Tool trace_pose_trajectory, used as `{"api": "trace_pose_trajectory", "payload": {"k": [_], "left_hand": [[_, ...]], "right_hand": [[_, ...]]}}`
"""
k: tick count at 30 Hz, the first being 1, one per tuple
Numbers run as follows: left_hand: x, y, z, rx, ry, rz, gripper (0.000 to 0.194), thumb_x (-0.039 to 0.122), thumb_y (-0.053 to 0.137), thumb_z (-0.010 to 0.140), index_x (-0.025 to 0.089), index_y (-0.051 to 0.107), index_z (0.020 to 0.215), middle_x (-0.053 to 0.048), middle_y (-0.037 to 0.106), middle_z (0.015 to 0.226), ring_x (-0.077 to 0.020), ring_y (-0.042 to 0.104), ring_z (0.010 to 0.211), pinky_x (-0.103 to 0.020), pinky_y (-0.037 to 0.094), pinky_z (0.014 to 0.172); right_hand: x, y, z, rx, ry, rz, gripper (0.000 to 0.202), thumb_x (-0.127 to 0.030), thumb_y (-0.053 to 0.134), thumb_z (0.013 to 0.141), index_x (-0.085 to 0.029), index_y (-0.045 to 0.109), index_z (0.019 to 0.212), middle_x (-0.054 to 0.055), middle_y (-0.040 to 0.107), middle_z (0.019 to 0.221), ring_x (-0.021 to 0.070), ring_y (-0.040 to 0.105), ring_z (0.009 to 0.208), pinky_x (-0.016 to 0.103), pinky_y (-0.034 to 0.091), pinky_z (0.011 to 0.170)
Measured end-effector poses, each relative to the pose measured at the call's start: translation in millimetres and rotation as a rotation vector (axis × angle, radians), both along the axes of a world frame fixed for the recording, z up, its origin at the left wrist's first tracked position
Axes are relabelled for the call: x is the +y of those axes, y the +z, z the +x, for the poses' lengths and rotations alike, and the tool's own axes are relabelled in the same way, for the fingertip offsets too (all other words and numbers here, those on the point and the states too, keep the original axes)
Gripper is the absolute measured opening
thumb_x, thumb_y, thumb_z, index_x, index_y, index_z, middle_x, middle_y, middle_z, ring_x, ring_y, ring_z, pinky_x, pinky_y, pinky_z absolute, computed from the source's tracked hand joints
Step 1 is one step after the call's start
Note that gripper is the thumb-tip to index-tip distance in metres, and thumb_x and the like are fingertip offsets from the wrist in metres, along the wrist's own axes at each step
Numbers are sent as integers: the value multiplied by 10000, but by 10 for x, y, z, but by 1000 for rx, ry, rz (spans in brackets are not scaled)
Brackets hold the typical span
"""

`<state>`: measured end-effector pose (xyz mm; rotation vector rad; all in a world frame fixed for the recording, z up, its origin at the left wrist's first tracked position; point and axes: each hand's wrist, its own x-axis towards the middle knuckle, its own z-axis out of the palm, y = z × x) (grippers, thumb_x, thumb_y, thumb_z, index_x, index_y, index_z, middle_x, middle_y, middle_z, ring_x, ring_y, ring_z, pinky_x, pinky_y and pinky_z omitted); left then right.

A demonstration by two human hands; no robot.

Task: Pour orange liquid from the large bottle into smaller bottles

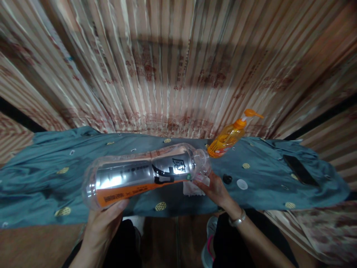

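A large clear plastic bottle with a silver and orange label lies sideways in the air over the cloth-covered surface, its neck pointing right. My left hand grips it from below near its base, with the thumb on the orange part. Near the neck, my right hand has its fingers around a small clear piece beside the bottle; the fingertips are partly hidden. Behind the bottle's mouth stands an orange pump bottle, tilted in the view. A white tissue lies under the bottle neck.
The narrow surface has a green patterned cloth. Right of my right hand lie a small black object and a round white cap. A dark phone rests farther right. A striped curtain hangs behind.
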<state>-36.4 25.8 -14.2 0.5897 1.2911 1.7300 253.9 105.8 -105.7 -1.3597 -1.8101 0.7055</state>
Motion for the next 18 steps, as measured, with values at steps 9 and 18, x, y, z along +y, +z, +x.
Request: {"api": "trace_pose_trajectory", "payload": {"k": [9, 18], "left_hand": [[4, 18, 20, -25, 12, -3, 874, 391, 994, 410, 262, 676, 1214, 15, 784, 902, -184, 718, 906, -302, 589, 922], [9, -18, -19, -16, 0, 21, 950, 354, 989, 425, 314, 617, 1298, 15, 784, 948, -193, 729, 889, -308, 596, 893]], "right_hand": [[-1, -16, 4, 22, 3, -9, 459, -388, 674, 851, -185, 630, 1260, 151, 759, 1166, 346, 736, 1071, 533, 603, 939], [7, -84, 22, 21, 6, -8, 520, -354, 697, 846, -235, 598, 1343, 117, 743, 1232, 331, 716, 1121, 521, 593, 971]]}}
